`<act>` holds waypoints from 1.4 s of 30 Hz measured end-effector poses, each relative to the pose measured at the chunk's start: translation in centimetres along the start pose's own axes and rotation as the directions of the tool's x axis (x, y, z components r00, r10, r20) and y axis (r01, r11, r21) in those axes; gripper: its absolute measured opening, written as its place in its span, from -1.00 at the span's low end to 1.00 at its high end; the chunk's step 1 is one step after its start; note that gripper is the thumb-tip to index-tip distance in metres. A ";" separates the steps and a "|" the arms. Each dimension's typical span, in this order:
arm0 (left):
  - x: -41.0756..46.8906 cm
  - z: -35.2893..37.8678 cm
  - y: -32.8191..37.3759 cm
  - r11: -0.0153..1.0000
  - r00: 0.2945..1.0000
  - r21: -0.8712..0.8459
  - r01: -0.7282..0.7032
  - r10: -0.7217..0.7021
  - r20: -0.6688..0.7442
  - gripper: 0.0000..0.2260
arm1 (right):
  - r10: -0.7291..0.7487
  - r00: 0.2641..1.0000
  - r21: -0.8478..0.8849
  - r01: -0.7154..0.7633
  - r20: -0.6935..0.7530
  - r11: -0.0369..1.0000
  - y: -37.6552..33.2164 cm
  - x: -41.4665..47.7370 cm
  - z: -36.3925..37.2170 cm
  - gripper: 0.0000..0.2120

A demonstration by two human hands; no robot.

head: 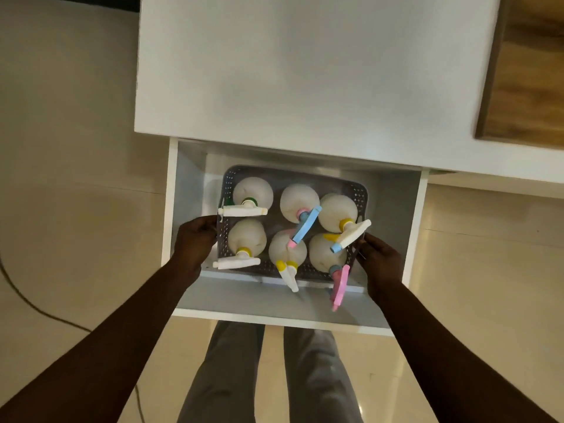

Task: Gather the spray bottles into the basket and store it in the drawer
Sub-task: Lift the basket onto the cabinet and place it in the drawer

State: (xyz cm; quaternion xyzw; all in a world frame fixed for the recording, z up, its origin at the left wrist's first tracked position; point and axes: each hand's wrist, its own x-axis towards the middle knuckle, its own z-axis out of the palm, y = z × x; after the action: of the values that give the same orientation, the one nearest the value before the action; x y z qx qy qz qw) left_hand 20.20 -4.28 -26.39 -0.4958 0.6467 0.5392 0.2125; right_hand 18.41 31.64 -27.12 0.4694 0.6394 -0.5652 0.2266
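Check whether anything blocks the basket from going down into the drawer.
Nothing visible does. The basket is already within the walls of the open drawer, with the left hand and right hand gripping its sides. The drawer floor showing around it is bare. A pink spray head overhangs the basket's front rim, inside the drawer front.

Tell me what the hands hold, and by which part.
Both hold the grey basket: the left hand grips its left side wall, the right hand its right side wall.
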 end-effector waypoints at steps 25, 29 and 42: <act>7.4 2.4 -4.4 0.993 0.996 0.087 0.074 -0.078 0.046 -0.66 | 0.057 0.996 -0.096 -0.063 -0.069 0.993 4.6 9.3 1.8 -0.76; 6.9 2.4 -4.2 0.994 0.997 0.094 0.052 -0.057 0.054 -0.73 | 0.061 0.997 -0.134 -0.066 -0.040 0.989 4.1 9.1 1.6 -0.71; -7.6 -10.1 -7.3 0.724 0.829 0.636 -0.268 0.510 -0.230 -0.57 | -0.464 0.885 -0.714 0.302 -0.036 0.632 3.0 -8.7 -9.3 -0.63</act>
State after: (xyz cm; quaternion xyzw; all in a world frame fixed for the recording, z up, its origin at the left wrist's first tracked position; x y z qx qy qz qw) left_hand 32.32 -9.76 -20.51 -0.3536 0.8987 0.2397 0.0989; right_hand 27.20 37.13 -19.11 0.2615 0.9086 -0.2664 0.1875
